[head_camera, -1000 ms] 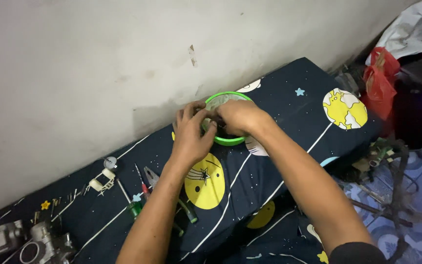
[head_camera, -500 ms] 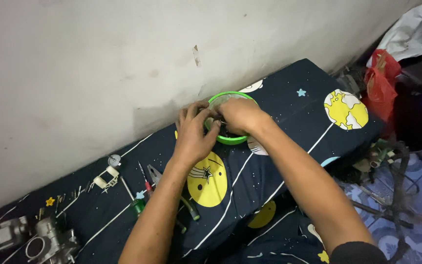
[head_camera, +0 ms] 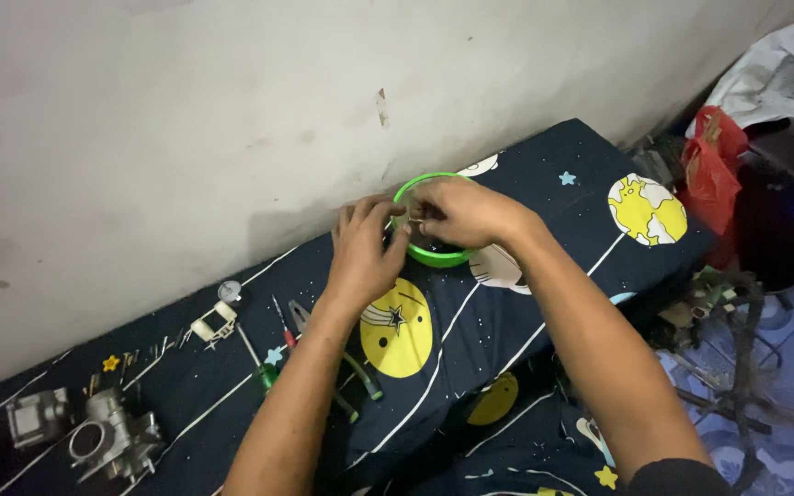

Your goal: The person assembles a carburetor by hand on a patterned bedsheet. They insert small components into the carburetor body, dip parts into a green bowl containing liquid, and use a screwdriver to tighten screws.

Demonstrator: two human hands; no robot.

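A green plastic bowl (head_camera: 436, 259) sits on a dark space-print cloth (head_camera: 544, 184) close to the wall. Both hands meet over the bowl's near-left rim. My left hand (head_camera: 363, 253) reaches in from the left with its fingers curled at the rim. My right hand (head_camera: 467, 212) covers most of the bowl's opening. Together the fingertips pinch a small thin part (head_camera: 412, 219) just above the bowl. The bowl's contents are hidden by my hands.
Left of my arms on the cloth lie pliers (head_camera: 301, 318), a red-handled screwdriver (head_camera: 280, 321), a green-handled screwdriver (head_camera: 265, 373), a small round gauge (head_camera: 229, 291) and metal engine parts (head_camera: 110, 434). A red bag (head_camera: 709, 170) and tangled cables (head_camera: 732, 367) are at the right.
Both hands stay over the green bowl; the fingers have shifted slightly and now pinch together at the rim.
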